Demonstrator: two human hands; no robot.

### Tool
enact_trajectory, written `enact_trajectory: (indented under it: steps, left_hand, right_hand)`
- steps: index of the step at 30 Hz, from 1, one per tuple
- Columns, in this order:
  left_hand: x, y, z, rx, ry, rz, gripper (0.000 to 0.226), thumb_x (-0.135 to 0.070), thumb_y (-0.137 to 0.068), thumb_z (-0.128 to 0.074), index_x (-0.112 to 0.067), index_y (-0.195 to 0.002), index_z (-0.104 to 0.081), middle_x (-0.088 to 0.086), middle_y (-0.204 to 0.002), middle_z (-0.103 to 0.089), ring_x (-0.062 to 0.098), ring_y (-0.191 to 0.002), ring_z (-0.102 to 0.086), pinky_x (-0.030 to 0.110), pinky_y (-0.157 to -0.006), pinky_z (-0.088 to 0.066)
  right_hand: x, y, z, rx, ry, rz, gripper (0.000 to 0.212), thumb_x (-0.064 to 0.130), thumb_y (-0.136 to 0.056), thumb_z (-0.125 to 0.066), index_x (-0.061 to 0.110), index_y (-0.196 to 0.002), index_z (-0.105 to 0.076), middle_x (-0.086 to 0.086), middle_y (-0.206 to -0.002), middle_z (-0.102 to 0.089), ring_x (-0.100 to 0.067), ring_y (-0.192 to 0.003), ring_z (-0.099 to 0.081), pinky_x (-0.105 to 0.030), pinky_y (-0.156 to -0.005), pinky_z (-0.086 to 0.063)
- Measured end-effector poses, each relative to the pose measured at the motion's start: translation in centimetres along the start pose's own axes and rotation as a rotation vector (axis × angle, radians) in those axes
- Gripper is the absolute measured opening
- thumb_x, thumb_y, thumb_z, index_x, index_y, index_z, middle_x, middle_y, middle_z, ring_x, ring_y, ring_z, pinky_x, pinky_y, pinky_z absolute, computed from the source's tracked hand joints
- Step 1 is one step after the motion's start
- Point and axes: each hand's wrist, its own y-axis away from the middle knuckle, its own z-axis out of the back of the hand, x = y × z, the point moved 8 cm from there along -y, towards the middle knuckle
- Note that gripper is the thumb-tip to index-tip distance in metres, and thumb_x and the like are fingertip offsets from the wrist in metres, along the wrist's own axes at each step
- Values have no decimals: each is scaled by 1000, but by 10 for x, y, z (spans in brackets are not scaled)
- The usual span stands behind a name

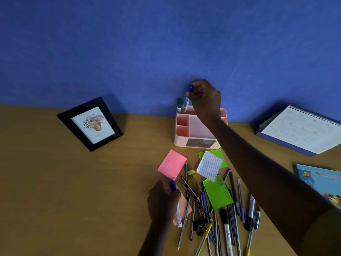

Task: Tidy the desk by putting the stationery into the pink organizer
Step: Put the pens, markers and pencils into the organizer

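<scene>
Where the next move turns: the upright blue-capped marker (186, 102) hangs tip-down right over the rear left compartment of the pink organizer (180, 143). Its long axis is near vertical, so I judge a short straight drop would seat it.
Neighbour in that slot: a green-capped marker (179, 105) stands cap-up just beside it. Whether the two touch, I cannot tell.
Right hand (204, 100): it reaches over the organizer from the near right, with fingers and thumb pinched round the marker just under its cap.
Left hand (162, 198): it sits low over the desk (55, 182) at the left edge of the pile. Its fingers are curled round a second blue-capped marker (178, 217), with the cap pointing toward the organizer and the white barrel running back toward the person.
Nearer hand: the right is at the organizer, while the left is well apart from it on the near side.
Organizer: it stands at the far middle of the desk, against the blue wall.
Pile (217, 218): loose pens and pencils lie mostly lengthwise toward the organizer, between it and the person. A pink sticky note (172, 164) and a green sticky note (217, 194) lie among them.
</scene>
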Motion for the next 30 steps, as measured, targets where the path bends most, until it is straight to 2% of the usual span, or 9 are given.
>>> enact_trajectory:
  steps: [2, 3, 5, 8, 13, 18, 25, 28, 30]
  left_hand:
    - [-1, 0, 1, 24, 45, -10, 21, -34, -85, -84, -24, -86, -66, -12, -77, -71, 5, -67, -70, 34, -65, -62]
    - [-2, 0, 3, 30, 74, -22, 19, -33, -85, -83, -24, -88, -67, -12, -79, -71, 4, -67, -70, 34, -65, -63]
    - [-6, -2, 10, 23, 127, -49, 17, -32, -85, -83, -24, -91, -69, -12, -82, -74, 1, -68, -70, 30, -65, -62]
    - [-22, -5, 27, -7, 209, -121, 18, -29, -87, -84, -22, -99, -72, -12, -88, -77, -5, -67, -70, 8, -56, -51]
    - [-57, -16, 64, -85, 389, -258, 19, -23, -89, -84, -21, -107, -77, -17, -87, -77, -8, -79, -72, 9, -66, -55]
    - [-92, -38, 94, -182, 462, -393, 22, -22, -96, -79, -20, -118, -78, -15, -103, -79, -15, -92, -70, 2, -76, -51]
    - [-140, -80, 105, -232, 494, -516, 25, -19, -100, -75, -11, -123, -80, -6, -106, -83, -7, -91, -75, 5, -74, -54]
    - [-159, -92, 106, -258, 489, -578, 24, -18, -99, -75, -10, -122, -80, -5, -106, -83, -6, -90, -76, 9, -76, -58]
    - [-170, -96, 107, -271, 494, -609, 25, -17, -98, -77, -9, -121, -80, -4, -107, -82, -7, -91, -75, 7, -77, -56]
  right_hand:
    - [-6, 2, -11, 34, 38, -12, 17, 17, -88, -85, 13, -102, -77, 5, -91, -80, -7, -81, -71, -6, -72, -49]
    - [-9, 4, -16, 47, 60, -12, 16, 16, -87, -85, 13, -101, -77, 4, -91, -80, -9, -81, -72, -10, -74, -53]
    - [-13, 7, -24, 66, 101, -3, 14, 16, -87, -84, 13, -99, -77, 2, -92, -81, -14, -83, -75, -29, -78, -62]
    - [-18, 12, -32, 83, 155, 5, 14, 17, -88, -84, 13, -99, -76, 1, -96, -81, -19, -87, -76, -37, -79, -65]
    - [-23, 15, -38, 96, 192, -18, 13, 16, -91, -82, 11, -101, -74, -2, -99, -80, -21, -90, -77, -33, -78, -65]
    - [-22, 17, -38, 97, 158, -21, 17, 13, -89, -85, 9, -100, -74, -3, -98, -80, -19, -89, -77, -24, -78, -61]
    - [-21, 15, -22, 88, 119, -15, 5, 12, -96, -77, 8, -99, -77, -1, -95, -80, -11, -85, -75, -25, -79, -64]
    - [-23, 13, -13, 113, 133, -6, 7, 10, -97, -75, 7, -102, -79, -2, -97, -80, -6, -83, -69, -9, -75, -52]
    - [-24, 13, -7, 116, 138, 14, 8, 11, -98, -75, 8, -104, -80, -2, -100, -81, -10, -87, -72, -4, -76, -47]
